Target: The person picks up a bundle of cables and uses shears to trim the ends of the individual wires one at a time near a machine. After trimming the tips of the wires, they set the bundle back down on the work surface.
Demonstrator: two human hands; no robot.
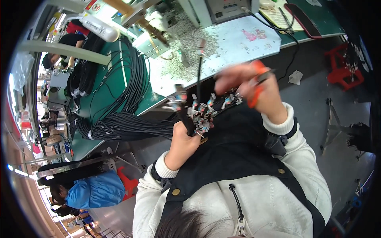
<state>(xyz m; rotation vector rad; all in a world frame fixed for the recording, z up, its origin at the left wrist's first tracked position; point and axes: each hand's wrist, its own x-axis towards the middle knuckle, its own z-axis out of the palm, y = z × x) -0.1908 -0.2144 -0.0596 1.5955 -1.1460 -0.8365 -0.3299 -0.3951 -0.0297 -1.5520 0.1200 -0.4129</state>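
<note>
A bunch of black cables (197, 115) is hanging before the person's dark apron (234, 142), metal connectors and thin coloured wires bristling at its ends. The left hand (184, 143) is clutching it; the right hand (251, 84), apart from the left and blurred, is gripping an orange-handled tool (256, 97), though I can't tell whether its fingertips are touching a connector. More black cables (129, 126) are lying looped to the left. Beyond the hands, a white board (242, 45) is bearing scattered grey bits (192, 29). Farther left, a clear plastic bag (23, 73) is hanging, its contents impossible to make out, and a co-worker in blue (97, 190) is sitting.
</note>
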